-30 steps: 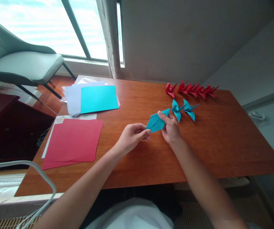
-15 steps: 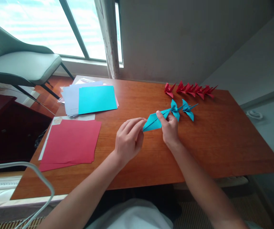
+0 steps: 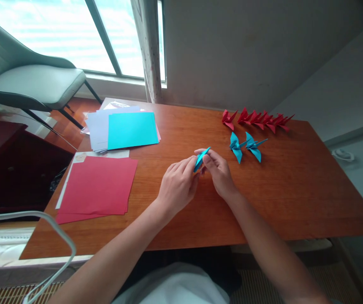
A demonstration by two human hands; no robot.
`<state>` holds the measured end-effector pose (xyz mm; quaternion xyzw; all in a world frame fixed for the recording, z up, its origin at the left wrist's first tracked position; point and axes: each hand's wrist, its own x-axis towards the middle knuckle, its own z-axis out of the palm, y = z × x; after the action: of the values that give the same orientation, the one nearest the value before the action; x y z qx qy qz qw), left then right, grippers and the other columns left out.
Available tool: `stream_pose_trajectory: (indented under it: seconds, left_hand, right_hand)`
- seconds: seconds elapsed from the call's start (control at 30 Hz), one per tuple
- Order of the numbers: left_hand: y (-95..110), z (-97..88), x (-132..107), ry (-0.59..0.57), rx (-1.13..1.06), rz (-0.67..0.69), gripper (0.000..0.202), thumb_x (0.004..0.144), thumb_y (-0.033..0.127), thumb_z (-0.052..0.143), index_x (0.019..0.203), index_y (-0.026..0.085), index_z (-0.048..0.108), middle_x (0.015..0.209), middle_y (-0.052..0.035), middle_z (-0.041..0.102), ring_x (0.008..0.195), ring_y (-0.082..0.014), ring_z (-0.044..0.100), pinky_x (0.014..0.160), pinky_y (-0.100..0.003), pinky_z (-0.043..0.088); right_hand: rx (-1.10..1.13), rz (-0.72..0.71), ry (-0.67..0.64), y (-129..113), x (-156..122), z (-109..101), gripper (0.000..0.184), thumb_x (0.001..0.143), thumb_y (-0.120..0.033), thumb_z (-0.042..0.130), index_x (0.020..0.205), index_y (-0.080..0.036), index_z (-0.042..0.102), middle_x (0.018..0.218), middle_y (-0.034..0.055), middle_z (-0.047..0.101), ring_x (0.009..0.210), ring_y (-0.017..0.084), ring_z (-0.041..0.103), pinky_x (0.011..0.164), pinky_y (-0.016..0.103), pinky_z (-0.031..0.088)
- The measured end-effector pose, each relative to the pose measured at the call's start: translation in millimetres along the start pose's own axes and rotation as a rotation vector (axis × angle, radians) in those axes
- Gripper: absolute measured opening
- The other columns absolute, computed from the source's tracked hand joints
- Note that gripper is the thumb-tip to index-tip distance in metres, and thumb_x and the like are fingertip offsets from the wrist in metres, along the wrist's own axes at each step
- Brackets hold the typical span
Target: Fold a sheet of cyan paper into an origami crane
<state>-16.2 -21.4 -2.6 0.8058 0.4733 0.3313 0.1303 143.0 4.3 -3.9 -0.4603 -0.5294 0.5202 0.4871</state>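
Note:
A folded piece of blue paper (image 3: pixel 201 158) is pinched between both hands above the middle of the wooden table (image 3: pixel 295 194). It stands edge-on, so only a narrow strip shows. My left hand (image 3: pixel 177 185) grips its lower left end with the fingers closed. My right hand (image 3: pixel 218 171) holds its right side with thumb and fingers closed. Two finished blue paper cranes (image 3: pixel 245 146) lie just right of my right hand. Behind them is a row of several red paper cranes (image 3: pixel 257 118).
A stack of red paper sheets (image 3: pixel 97 188) lies at the table's left front. Behind it is a blue sheet (image 3: pixel 132 130) on pale lilac sheets. A grey chair (image 3: pixel 32 84) stands by the window at far left. A white tube (image 3: pixel 51 236) curves at lower left.
The blue paper showed as a broad flat shape before; now it is turned edge-on and narrow. Both hands have drawn closer together and shifted slightly left, away from the blue cranes.

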Motion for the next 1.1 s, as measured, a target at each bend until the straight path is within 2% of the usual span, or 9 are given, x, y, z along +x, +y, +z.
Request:
stream_pose_trajectory:
  seconds: [0.07,0.13,0.23,0.33,0.43,0.63,0.83,0.93,1.1]
  left_hand:
    - [-1.4,-2.8,0.8,0.001,-0.087,-0.073,0.04,0.096,0.02,0.05,0.135,0.021,0.057,0.126,-0.0098,0.072,0.109,-0.0249,0.069,0.094,-0.036,0.05]
    - [-2.4,-5.8,2.1,0.007,-0.193,-0.145,0.034,0.096,0.02,0.049,0.127,0.024,0.065,0.116,-0.0064,0.076,0.101,-0.0224,0.071,0.089,-0.031,0.05]
    - [-3.3,-8.5,4.4,-0.007,-0.439,-0.288,0.024,0.095,0.026,0.054,0.108,0.022,0.074,0.093,-0.0033,0.076,0.081,-0.0179,0.068,0.078,-0.026,0.047]
    - [-5.1,-7.2,6.3,-0.044,-0.733,-0.428,0.022,0.091,0.033,0.061,0.094,0.016,0.076,0.073,-0.0003,0.067,0.065,-0.0133,0.056,0.065,-0.023,0.043]
    - [-7.5,-4.2,8.2,-0.066,-0.877,-0.474,0.028,0.089,0.039,0.062,0.09,0.013,0.074,0.074,-0.0016,0.067,0.067,-0.014,0.057,0.064,-0.023,0.044]
    - [-7.7,-3.5,11.5,-0.072,-1.039,-0.567,0.03,0.082,0.041,0.071,0.089,0.013,0.075,0.08,-0.0033,0.071,0.07,-0.0151,0.06,0.068,-0.024,0.047]
    - [-6.1,-4.2,12.6,-0.08,-1.107,-0.614,0.026,0.076,0.036,0.076,0.087,0.013,0.076,0.076,-0.0017,0.071,0.069,-0.0142,0.06,0.067,-0.023,0.047]
    - [-6.1,-4.3,12.3,-0.077,-1.117,-0.622,0.022,0.076,0.034,0.076,0.084,0.013,0.076,0.073,-0.0005,0.07,0.067,-0.0129,0.058,0.065,-0.022,0.045]
    - [-6.0,-4.3,12.6,-0.08,-1.142,-0.62,0.019,0.073,0.028,0.079,0.084,0.013,0.078,0.074,0.0,0.07,0.068,-0.0128,0.057,0.065,-0.021,0.044]
  right_hand:
    - [0.011,-0.014,-0.055,-3.0,-0.6,0.1,0.041,0.09,-0.058,0.062,0.11,-0.024,0.072,0.086,0.0018,0.07,0.076,0.017,0.065,0.06,0.026,0.051]
    - [-0.004,-0.02,-0.052,-4.2,-0.4,0.5,0.04,0.088,-0.056,0.066,0.109,-0.024,0.073,0.082,0.0017,0.07,0.074,0.016,0.064,0.059,0.026,0.05]
    - [-0.082,-0.048,0.045,-1.6,0.6,0.8,0.032,0.086,-0.05,0.071,0.104,-0.023,0.075,0.076,0.0005,0.069,0.067,0.015,0.061,0.059,0.027,0.05]
    - [-0.208,-0.141,0.157,2.5,1.1,-0.1,0.025,0.088,-0.045,0.07,0.1,-0.024,0.076,0.077,0.0001,0.066,0.067,0.014,0.059,0.062,0.028,0.051]
    - [-0.346,-0.261,0.199,2.7,0.6,-1.4,0.021,0.092,-0.039,0.067,0.105,-0.025,0.075,0.08,0.0002,0.064,0.07,0.014,0.058,0.061,0.027,0.05]
    - [-0.499,-0.419,0.178,-0.3,-0.9,-0.6,0.026,0.095,-0.028,0.06,0.119,-0.029,0.071,0.1,0.0036,0.065,0.08,0.015,0.062,0.063,0.028,0.054]
    - [-0.48,-0.484,0.189,0.2,-1.8,-0.2,0.023,0.092,-0.023,0.061,0.11,-0.028,0.073,0.107,0.0059,0.064,0.089,0.018,0.063,0.059,0.028,0.053]
    - [-0.471,-0.52,0.161,-0.9,-1.6,-1.1,0.014,0.09,-0.021,0.064,0.1,-0.026,0.073,0.102,0.005,0.065,0.087,0.018,0.063,0.059,0.029,0.05]
    - [-0.519,-0.521,0.075,-2.6,-0.4,-2.2,0.014,0.087,-0.019,0.069,0.099,-0.025,0.071,0.08,-0.0002,0.063,0.072,0.015,0.056,0.059,0.03,0.044]
